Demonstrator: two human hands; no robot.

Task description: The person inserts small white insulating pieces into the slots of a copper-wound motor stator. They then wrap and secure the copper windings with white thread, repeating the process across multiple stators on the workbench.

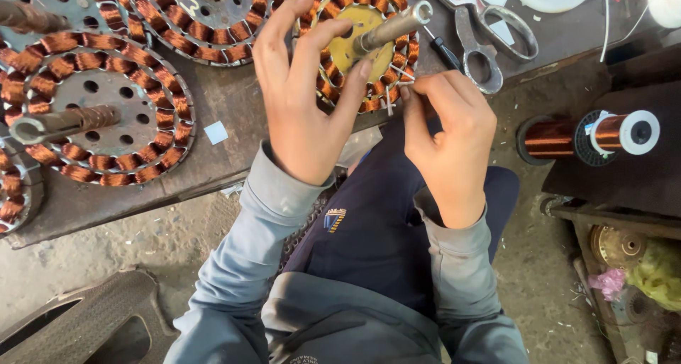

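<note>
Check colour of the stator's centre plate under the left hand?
Yellow centre plate, ringed by copper windings; head view.
</note>
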